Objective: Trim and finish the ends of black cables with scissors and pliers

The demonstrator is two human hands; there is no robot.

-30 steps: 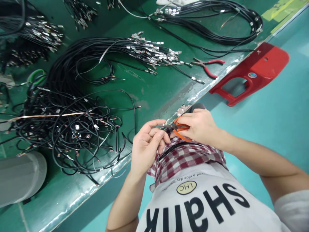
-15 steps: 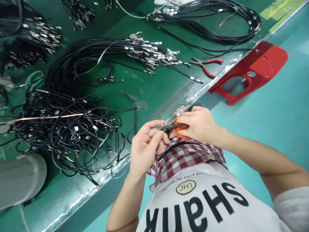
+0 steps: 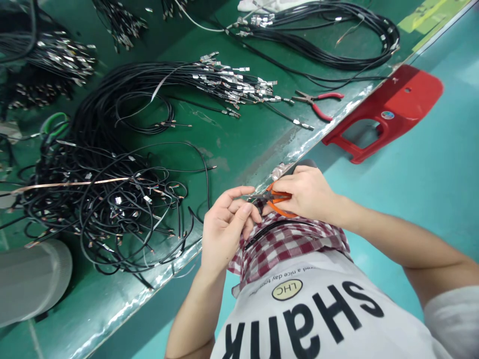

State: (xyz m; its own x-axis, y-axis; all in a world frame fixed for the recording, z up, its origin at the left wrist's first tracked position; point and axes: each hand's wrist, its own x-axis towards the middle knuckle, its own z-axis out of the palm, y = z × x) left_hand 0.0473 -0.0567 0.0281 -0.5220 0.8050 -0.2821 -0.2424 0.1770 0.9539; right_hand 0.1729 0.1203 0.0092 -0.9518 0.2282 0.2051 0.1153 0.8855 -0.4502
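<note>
My right hand (image 3: 305, 187) grips pliers with orange handles (image 3: 282, 205), their jaws pointing left. The tips of the pliers reach between the fingers of my left hand (image 3: 228, 219). That hand is closed in a pinch, its index finger stretched along the upper side of the jaws. Whatever lies between its fingertips is too small and too hidden to make out. Both hands are over my lap, just off the table's edge. To their left lies a tangled heap of black cables (image 3: 112, 209) with stripped ends.
On the green table (image 3: 239, 144) lie a bundle of cables with metal connectors (image 3: 232, 85), red-handled pliers (image 3: 316, 102) and a coiled cable bundle (image 3: 337, 35). Green-handled scissors (image 3: 55, 124) and a whitish round container (image 3: 33, 281) are at left. A red stool (image 3: 407, 99) stands beside the table.
Both hands and the orange pliers hold almost the same place. The whole view has shifted very slightly; nothing is taken up or let go.
</note>
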